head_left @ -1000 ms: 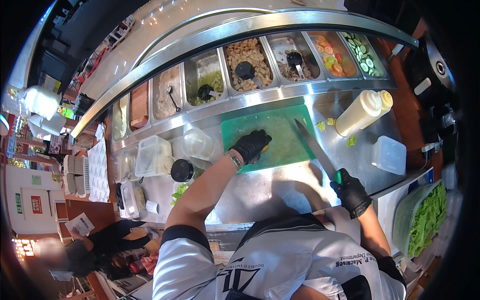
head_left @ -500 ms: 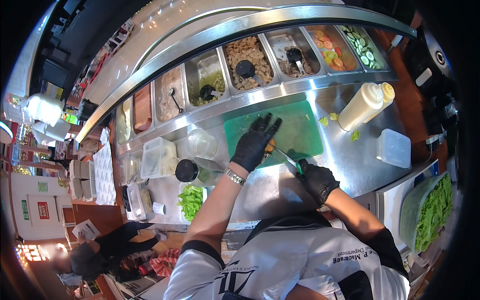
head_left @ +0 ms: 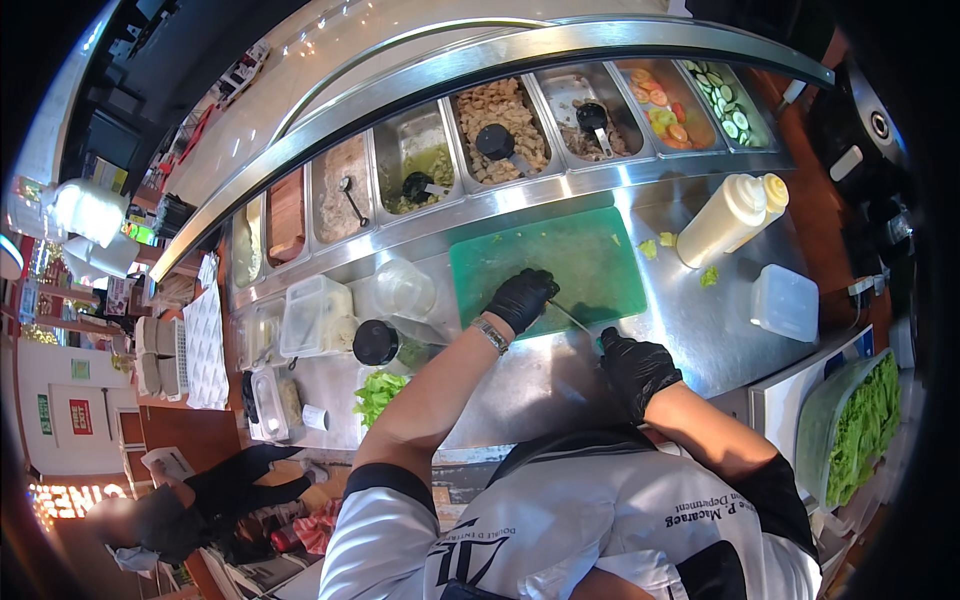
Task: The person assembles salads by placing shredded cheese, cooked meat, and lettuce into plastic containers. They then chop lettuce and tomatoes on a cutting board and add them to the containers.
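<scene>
Wiping green board [head_left: 560, 262] w/ left hand [head_left: 519, 298] flat, fingers loose; right hand [head_left: 634, 366] grips knife [head_left: 572, 318]. Scraps [head_left: 655, 246] left on table [head_left: 560, 380].

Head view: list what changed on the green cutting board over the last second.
The right hand drew the knife in from the board's right side to its near edge. The left hand, flat mid-board, then lifted with fingers spread, now rests on the near edge beside the blade. The green cutting board, squeeze bottles and food pans stayed put.
</scene>
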`<state>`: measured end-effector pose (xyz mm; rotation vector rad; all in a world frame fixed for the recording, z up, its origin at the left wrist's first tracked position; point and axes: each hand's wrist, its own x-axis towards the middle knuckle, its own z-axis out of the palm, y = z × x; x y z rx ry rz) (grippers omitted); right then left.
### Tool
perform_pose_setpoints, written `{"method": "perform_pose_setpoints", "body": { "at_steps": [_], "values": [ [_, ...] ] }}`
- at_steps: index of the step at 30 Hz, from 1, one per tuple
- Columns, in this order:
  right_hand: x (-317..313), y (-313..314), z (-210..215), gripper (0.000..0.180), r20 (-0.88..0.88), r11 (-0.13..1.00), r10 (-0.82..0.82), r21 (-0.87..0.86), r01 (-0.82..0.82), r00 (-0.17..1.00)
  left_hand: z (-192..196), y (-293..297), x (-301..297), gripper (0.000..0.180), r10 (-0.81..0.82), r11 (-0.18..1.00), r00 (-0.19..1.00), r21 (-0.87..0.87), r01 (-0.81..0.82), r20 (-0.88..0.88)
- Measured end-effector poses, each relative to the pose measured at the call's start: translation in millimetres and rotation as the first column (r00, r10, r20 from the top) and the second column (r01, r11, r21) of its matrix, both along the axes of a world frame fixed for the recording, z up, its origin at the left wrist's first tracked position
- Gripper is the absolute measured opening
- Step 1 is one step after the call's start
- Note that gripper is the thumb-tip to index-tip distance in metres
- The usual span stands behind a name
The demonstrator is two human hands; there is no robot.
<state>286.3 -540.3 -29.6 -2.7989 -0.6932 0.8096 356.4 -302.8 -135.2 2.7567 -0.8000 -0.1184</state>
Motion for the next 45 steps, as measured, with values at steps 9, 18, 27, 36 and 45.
{"method": "perform_pose_setpoints", "body": {
  "at_steps": [9,18,27,36,45],
  "values": [
    [19,10,-43,0.035,-0.266,0.968,-0.23,0.035,0.248,0.936,-3,-4,-2,0.022,0.037,0.998,0.999,-0.053,-0.037,-0.003],
    [-19,-109,-32,0.03,-0.575,0.749,-0.322,0.332,0.574,0.752,16,9,-17,0.074,0.322,0.864,0.946,-0.423,-0.274,0.044],
    [-34,-14,-168,0.05,-0.794,0.304,-0.067,0.56,0.771,0.604,-59,-71,-27,0.037,0.76,0.313,0.645,-0.831,-0.46,-0.071],
    [-92,8,-82,0.025,-0.754,0.623,-0.178,0.411,0.665,0.632,-16,-43,-128,0.035,0.808,0.091,0.576,-0.939,-0.331,-0.125],
    [-181,145,-49,0.038,-0.682,0.748,0.007,0.489,0.449,0.731,10,107,-249,0.025,0.915,-0.031,0.379,-0.961,-0.275,-0.138]
  ]
}}
